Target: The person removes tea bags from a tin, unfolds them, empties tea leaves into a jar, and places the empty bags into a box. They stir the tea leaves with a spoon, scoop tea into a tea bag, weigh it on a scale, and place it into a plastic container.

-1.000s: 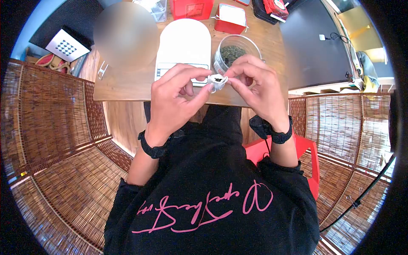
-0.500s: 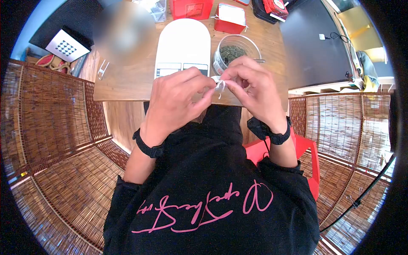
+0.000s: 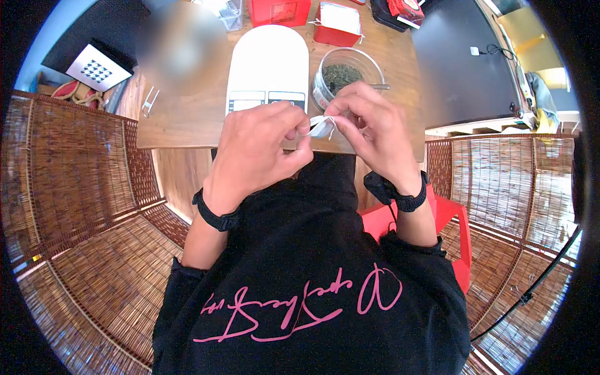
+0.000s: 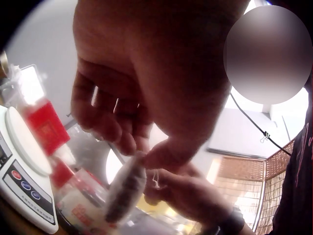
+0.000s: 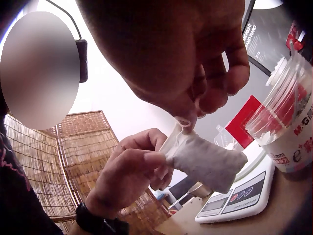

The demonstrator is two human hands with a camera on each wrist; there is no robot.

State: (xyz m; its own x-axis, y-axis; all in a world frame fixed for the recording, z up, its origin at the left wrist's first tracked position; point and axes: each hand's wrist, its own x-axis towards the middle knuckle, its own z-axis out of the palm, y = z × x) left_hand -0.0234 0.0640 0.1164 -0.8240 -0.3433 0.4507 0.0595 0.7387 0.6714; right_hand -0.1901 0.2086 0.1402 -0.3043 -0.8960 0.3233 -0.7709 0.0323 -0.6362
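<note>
Between my hands hangs a small white drawstring tea bag (image 5: 208, 161), its body plump and its mouth gathered at the top. My right hand (image 3: 378, 131) pinches the gathered mouth, where a thin white string (image 5: 185, 122) loops at the fingertips. From the other side, the thumb and fingers of my left hand (image 3: 256, 137) pinch the bag near its top edge. Just beyond my right hand stands a clear plastic tub (image 3: 320, 94) holding dark dried leaves (image 3: 341, 76), with a metal handle (image 3: 380, 86) sticking out. A white kitchen scale (image 3: 269, 62) lies beyond my left hand.
Red boxes (image 3: 337, 34) and a clear plastic container (image 3: 230, 15) line the table's far side. At the left lies a U-shaped metal clip (image 3: 149, 102). A dark panel (image 3: 459, 69) adjoins the table at the right, and a red chair (image 3: 459, 244) stands beside me.
The bag's mouth, which stood open with dark leaves showing, is now drawn together. My left hand has turned over more, and the fingers of both hands have shifted around the bag's top.
</note>
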